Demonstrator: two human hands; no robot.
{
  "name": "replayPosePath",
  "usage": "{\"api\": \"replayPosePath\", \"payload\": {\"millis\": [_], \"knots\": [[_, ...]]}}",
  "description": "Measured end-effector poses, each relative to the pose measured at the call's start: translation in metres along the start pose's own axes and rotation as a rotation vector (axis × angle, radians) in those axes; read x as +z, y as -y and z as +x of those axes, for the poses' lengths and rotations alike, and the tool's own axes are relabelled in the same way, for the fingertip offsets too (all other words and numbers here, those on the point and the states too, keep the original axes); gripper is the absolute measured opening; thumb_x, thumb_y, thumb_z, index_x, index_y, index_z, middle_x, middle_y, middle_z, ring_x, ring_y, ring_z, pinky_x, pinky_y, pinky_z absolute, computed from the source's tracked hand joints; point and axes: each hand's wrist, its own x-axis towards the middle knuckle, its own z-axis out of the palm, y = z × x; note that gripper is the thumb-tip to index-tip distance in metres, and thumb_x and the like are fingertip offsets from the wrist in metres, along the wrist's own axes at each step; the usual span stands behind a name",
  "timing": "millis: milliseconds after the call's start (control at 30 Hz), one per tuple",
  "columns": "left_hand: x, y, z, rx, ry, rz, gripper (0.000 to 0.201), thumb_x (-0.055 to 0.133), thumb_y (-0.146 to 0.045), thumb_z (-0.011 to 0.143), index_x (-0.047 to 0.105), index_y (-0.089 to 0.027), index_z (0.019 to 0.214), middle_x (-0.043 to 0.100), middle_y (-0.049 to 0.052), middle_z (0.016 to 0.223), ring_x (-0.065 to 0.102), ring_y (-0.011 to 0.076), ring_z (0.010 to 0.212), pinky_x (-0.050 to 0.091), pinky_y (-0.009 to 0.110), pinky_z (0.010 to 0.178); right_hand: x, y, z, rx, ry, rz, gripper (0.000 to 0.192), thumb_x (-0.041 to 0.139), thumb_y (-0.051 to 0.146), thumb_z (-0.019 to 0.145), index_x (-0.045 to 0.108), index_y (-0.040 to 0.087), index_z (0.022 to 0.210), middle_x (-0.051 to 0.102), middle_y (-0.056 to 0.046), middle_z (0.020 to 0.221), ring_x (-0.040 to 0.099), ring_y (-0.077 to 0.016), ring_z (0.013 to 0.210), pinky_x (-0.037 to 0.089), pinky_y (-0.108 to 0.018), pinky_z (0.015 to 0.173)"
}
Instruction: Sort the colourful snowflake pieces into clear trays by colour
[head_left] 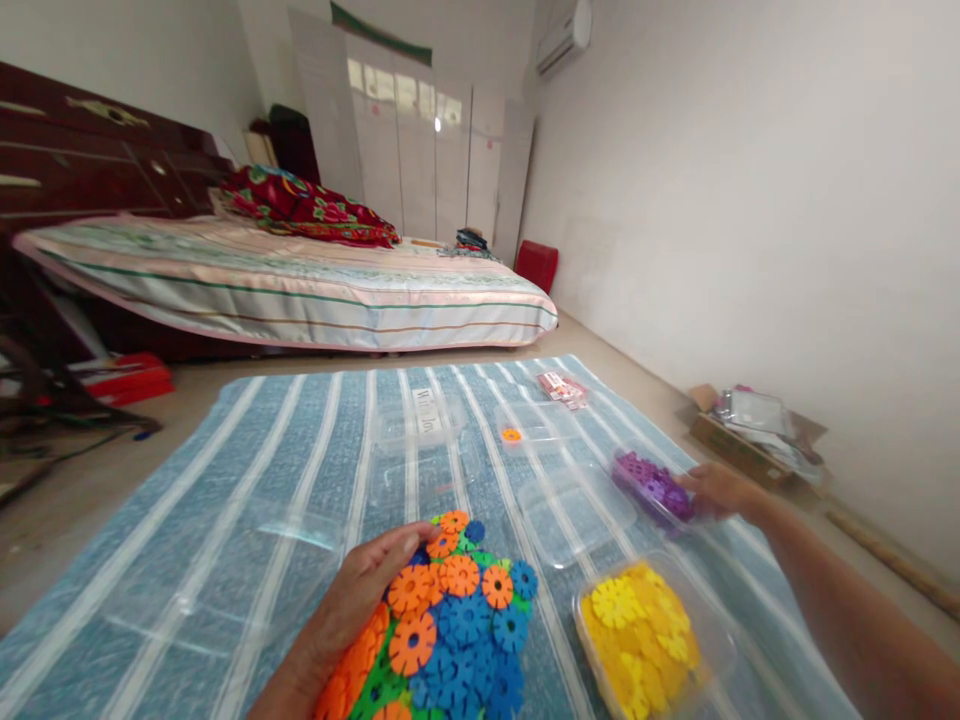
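My left hand [352, 610] grips a ball-like cluster of interlocked orange, blue and green plastic flower discs [442, 630] low in the view. My right hand [716, 490] reaches out to the right and rests on the edge of a clear box of purple discs [654, 487]. Between my arms a clear box of yellow discs [637, 630] sits on the blue striped mat [300, 450]. Farther out, a clear box [534, 428] holds a single orange disc [511, 434].
Several empty clear boxes and lids lie on the mat, such as one [574, 510] at the centre. A small red-and-white packet [562, 387] lies at the far edge. A bed [285, 285] stands behind, and a cardboard box [750, 430] sits by the right wall.
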Motion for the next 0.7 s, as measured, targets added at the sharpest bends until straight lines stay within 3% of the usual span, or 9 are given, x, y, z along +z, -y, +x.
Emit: {"api": "replayPosePath", "payload": {"millis": [67, 200, 267, 367, 400, 467, 567, 700], "knots": [[-0.001, 0.0, 0.001, 0.002, -0.007, 0.015, 0.051, 0.065, -0.061, 0.066, 0.072, -0.02, 0.095, 0.071, 0.006, 0.106, 0.06, 0.0302, 0.106, 0.045, 0.038, 0.095, 0.001, -0.005, -0.005, -0.012, 0.074, 0.023, 0.031, 0.054, 0.032, 0.084, 0.057, 0.016, 0.057, 0.058, -0.003, 0.046, 0.053, -0.0131, 0.036, 0.04, -0.022, 0.038], [-0.002, 0.003, 0.002, 0.016, 0.008, 0.015, 0.05, 0.063, -0.059, 0.069, 0.071, -0.019, 0.097, 0.071, 0.006, 0.107, 0.06, 0.0294, 0.107, 0.044, 0.038, 0.096, -0.014, 0.005, -0.011, -0.093, 0.052, 0.027, 0.035, 0.042, 0.035, 0.088, 0.051, 0.018, 0.059, 0.059, -0.003, 0.053, 0.046, -0.0097, 0.032, 0.034, -0.022, 0.036], [-0.003, 0.004, 0.002, 0.035, 0.023, 0.011, 0.05, 0.064, -0.058, 0.07, 0.071, -0.018, 0.097, 0.071, 0.007, 0.107, 0.06, 0.0289, 0.107, 0.043, 0.039, 0.098, -0.03, 0.023, -0.016, -0.142, 0.043, 0.013, 0.033, 0.041, 0.036, 0.088, 0.051, 0.018, 0.062, 0.057, -0.001, 0.054, 0.047, -0.0098, 0.034, 0.034, -0.022, 0.037], [-0.001, 0.004, 0.001, 0.055, 0.041, -0.023, 0.051, 0.064, -0.059, 0.069, 0.072, -0.017, 0.096, 0.071, 0.008, 0.106, 0.061, 0.0295, 0.105, 0.043, 0.041, 0.098, -0.046, 0.071, -0.037, -0.293, 0.065, -0.074, 0.03, 0.046, 0.036, 0.086, 0.052, 0.019, 0.062, 0.052, 0.002, 0.051, 0.05, -0.0107, 0.041, 0.035, -0.022, 0.044], [0.0, 0.005, 0.0, 0.064, 0.04, -0.034, 0.05, 0.064, -0.059, 0.069, 0.072, -0.017, 0.096, 0.071, 0.008, 0.105, 0.062, 0.0298, 0.105, 0.042, 0.041, 0.099, -0.046, 0.091, -0.049, -0.44, 0.056, -0.204, 0.03, 0.044, 0.036, 0.088, 0.053, 0.019, 0.064, 0.052, 0.002, 0.052, 0.052, -0.0111, 0.045, 0.036, -0.022, 0.047], [0.001, 0.006, 0.0, 0.092, 0.02, -0.056, 0.05, 0.065, -0.059, 0.068, 0.072, -0.017, 0.094, 0.072, 0.008, 0.104, 0.061, 0.0304, 0.106, 0.04, 0.043, 0.101, -0.038, 0.132, -0.079, -0.642, -0.011, -0.436, 0.031, 0.041, 0.034, 0.09, 0.055, 0.019, 0.066, 0.056, 0.0, 0.057, 0.056, -0.0129, 0.054, 0.035, -0.022, 0.052], [0.002, 0.01, 0.003, 0.121, 0.025, -0.127, 0.059, 0.063, -0.064, 0.066, 0.072, -0.013, 0.094, 0.071, 0.012, 0.106, 0.06, 0.0317, 0.109, 0.036, 0.045, 0.105, -0.007, 0.185, -0.13, -0.822, -0.072, -0.656, 0.027, 0.041, 0.026, 0.09, 0.061, 0.018, 0.073, 0.066, -0.005, 0.076, 0.061, -0.0151, 0.068, 0.035, -0.023, 0.055], [0.001, 0.015, 0.004, 0.091, 0.161, -0.287, 0.07, 0.047, -0.072, 0.073, 0.069, -0.012, 0.103, 0.069, 0.014, 0.111, 0.058, 0.0309, 0.113, 0.039, 0.045, 0.102, 0.042, 0.218, -0.183, -1.06, -0.186, -0.812, 0.018, 0.046, 0.011, 0.083, 0.063, 0.015, 0.087, 0.067, -0.01, 0.085, 0.06, -0.0155, 0.054, 0.033, -0.024, 0.044]]}}
